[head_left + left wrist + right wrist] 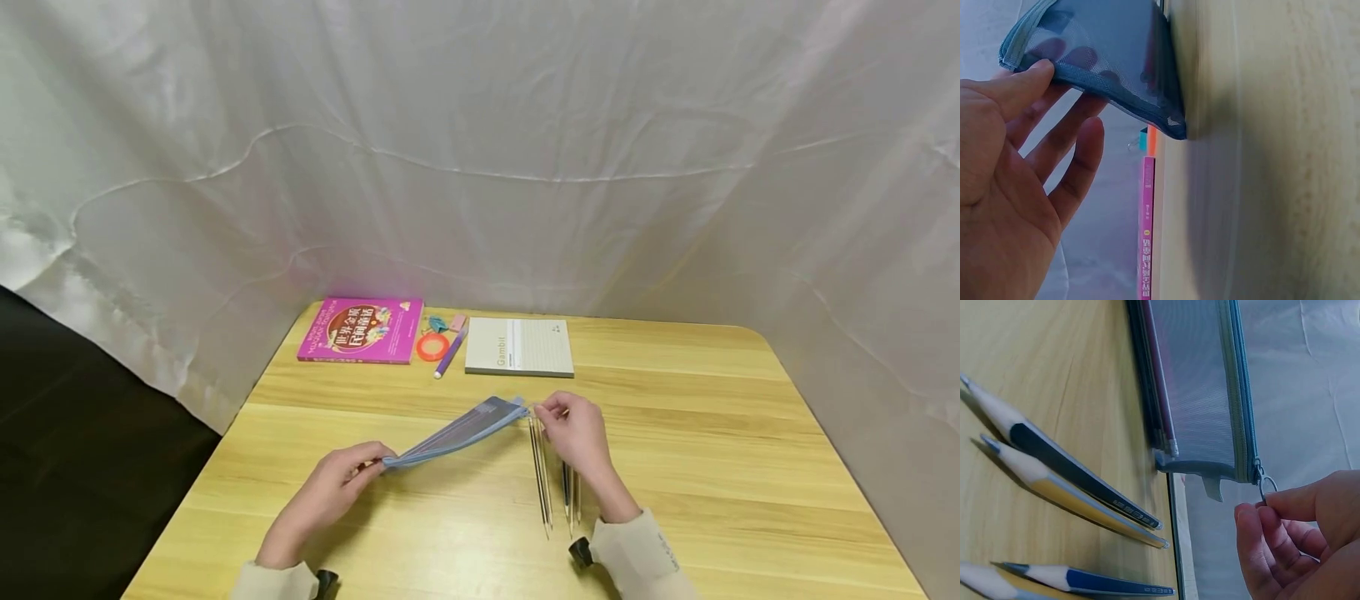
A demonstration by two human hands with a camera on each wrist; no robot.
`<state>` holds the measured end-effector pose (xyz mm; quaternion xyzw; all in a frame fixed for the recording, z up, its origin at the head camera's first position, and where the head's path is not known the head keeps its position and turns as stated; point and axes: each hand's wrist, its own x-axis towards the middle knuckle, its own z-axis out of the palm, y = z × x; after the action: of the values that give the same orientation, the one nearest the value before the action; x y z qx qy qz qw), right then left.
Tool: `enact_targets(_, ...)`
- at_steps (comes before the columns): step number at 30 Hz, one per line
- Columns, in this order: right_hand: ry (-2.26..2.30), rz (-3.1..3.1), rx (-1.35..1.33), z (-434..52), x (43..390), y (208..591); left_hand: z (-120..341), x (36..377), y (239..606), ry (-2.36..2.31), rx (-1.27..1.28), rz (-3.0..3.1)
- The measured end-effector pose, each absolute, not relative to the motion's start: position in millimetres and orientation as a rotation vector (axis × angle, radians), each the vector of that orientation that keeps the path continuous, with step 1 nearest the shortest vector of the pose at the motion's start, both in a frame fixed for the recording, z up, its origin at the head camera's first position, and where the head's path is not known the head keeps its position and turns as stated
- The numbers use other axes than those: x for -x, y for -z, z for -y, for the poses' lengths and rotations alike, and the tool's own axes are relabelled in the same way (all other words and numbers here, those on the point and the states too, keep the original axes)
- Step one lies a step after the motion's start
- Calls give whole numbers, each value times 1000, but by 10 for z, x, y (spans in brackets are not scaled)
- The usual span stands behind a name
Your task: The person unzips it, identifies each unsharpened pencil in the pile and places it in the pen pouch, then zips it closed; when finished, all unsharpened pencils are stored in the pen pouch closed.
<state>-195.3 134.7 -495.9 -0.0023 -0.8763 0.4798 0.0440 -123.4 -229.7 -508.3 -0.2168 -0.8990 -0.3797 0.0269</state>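
A blue mesh zip pouch point(465, 432) is stretched between the two hands, raised above the table. My left hand point(336, 483) pinches its left end between thumb and fingers; in the left wrist view, fingertips show through the mesh. My right hand point(579, 429) pinches the ring of the zipper pull point(1266, 485) at the other end, near a small fabric tab point(1213, 489). Through the mesh, slim pencils point(1161, 381) show inside along the bottom. Below the right hand, several sharpened pencils point(1079, 469) with dark and yellowish barrels lie on the table.
Toward the back of the wooden table point(690, 433) lie a pink book point(397, 329), an orange tape ring point(422, 348), a purple marker point(450, 354), a teal clip point(438, 324), a pink eraser point(458, 322) and a notebook point(543, 346). Grey curtains point(480, 233) hang behind.
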Motion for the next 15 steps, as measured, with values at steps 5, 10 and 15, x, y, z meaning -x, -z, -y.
enact_targets(5, -1486, 2660, 19, -1372, 1947, 4963, 2289, 1247, 5065, 1170, 657, 2791)
enact_targets(10, -1622, 2620, -18, -1367, 1931, 4958, 2283, 1238, 5066, 1160, 599, 2815)
enact_targets(15, -1820, 2553, -42, -1338, 1910, 4942, 2273, 1235, 5070, 1179, 585, 2810)
